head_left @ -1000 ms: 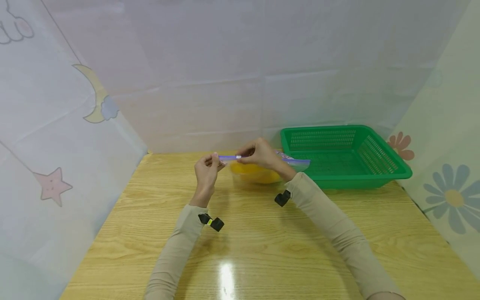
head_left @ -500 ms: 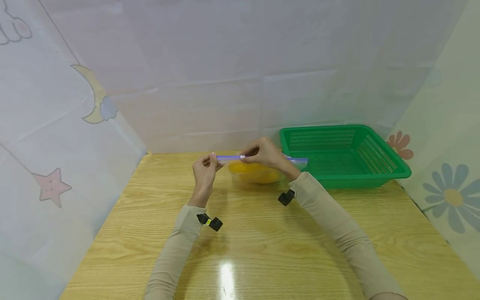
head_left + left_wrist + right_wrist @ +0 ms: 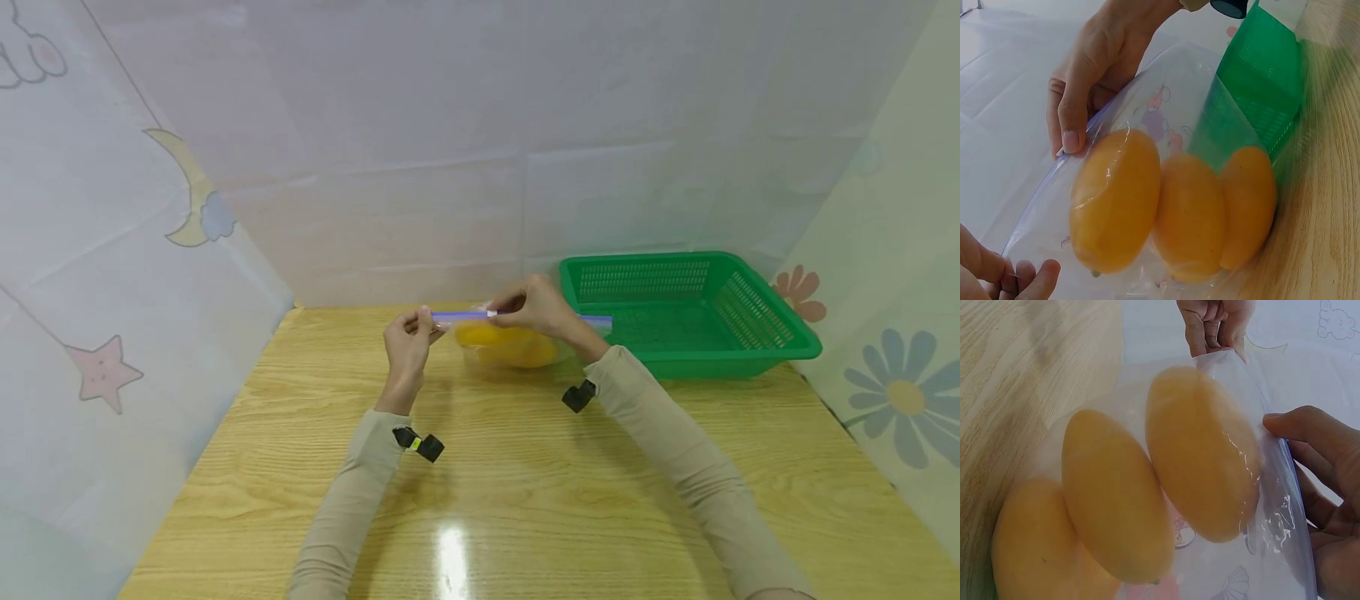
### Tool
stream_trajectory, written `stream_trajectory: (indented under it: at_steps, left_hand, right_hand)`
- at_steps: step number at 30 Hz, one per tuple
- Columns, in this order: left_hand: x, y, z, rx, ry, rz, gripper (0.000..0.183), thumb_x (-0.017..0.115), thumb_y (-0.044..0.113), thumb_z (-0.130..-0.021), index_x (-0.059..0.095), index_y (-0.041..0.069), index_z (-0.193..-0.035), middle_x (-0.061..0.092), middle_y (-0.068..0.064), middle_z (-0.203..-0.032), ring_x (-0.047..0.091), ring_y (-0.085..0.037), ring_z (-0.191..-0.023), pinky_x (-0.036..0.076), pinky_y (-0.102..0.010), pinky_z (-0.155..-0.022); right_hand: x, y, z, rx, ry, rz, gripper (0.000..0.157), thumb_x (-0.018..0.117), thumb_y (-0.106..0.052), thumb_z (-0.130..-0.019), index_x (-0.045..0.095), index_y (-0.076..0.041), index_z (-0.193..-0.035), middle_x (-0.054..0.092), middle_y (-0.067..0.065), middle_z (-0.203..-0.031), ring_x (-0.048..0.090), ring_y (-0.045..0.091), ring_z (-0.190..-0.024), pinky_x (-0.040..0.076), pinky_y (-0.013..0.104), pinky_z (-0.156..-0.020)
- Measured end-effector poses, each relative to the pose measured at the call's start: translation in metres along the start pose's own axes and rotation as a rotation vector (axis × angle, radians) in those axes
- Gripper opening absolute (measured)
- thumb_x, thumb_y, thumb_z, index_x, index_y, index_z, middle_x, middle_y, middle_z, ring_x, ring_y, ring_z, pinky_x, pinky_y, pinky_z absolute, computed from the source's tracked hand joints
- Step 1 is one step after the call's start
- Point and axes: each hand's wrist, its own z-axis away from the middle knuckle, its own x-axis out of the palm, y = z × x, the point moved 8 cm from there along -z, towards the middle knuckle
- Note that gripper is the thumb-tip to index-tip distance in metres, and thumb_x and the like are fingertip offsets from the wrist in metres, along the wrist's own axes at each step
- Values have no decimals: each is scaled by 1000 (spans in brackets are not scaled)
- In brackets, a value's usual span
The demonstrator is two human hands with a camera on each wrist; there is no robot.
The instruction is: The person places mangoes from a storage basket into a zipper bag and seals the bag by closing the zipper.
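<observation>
A clear zip bag [image 3: 1147, 262] with a purple zip edge and small printed figures holds several yellow mangoes [image 3: 506, 346]. My left hand [image 3: 406, 354] pinches the left end of the zip edge between thumb and fingers. Farther right, my right hand [image 3: 538, 310] pinches the same edge at a small white slider [image 3: 492, 314]. In the left wrist view, the right thumb and fingers sit on either side of the zip edge. The mangoes lie against each other inside the bag, low down by the table. My right hand and wrist cover part of the bag in the head view.
A green plastic basket [image 3: 720, 358] with slotted walls stands at the back right, just beyond the bag. The wooden table [image 3: 495, 483] meets a printed wall sheet [image 3: 420, 208] behind, with more sheets at both sides.
My right hand has slid a little to the right along the zip edge, and the white slider has moved with it. My left hand keeps its pinch on the left end.
</observation>
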Motion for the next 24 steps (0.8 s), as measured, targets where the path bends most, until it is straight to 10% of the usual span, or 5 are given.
stream_trajectory:
  at_steps: [8, 24]
  left_hand:
    - [-1, 0, -1, 39, -39, 5, 27, 58, 9, -100, 62, -15, -112, 62, -15, -86, 69, -18, -76, 57, -33, -82]
    - [-3, -1, -2, 3, -52, -61, 32, 54, 9, -102, 60, -19, -115, 61, -14, -86, 67, -13, -72, 56, -37, -83]
  right_hand:
    - [0, 1, 0, -8, 3, -14, 15, 80, -7, -83, 78, 0, -96, 74, 13, -92, 69, 23, -78, 58, 32, -70]
    - [-5, 4, 2, 6, -34, 0, 12, 80, -7, -84, 79, -3, -95, 75, 8, -90, 69, 19, -77, 58, 31, -71]
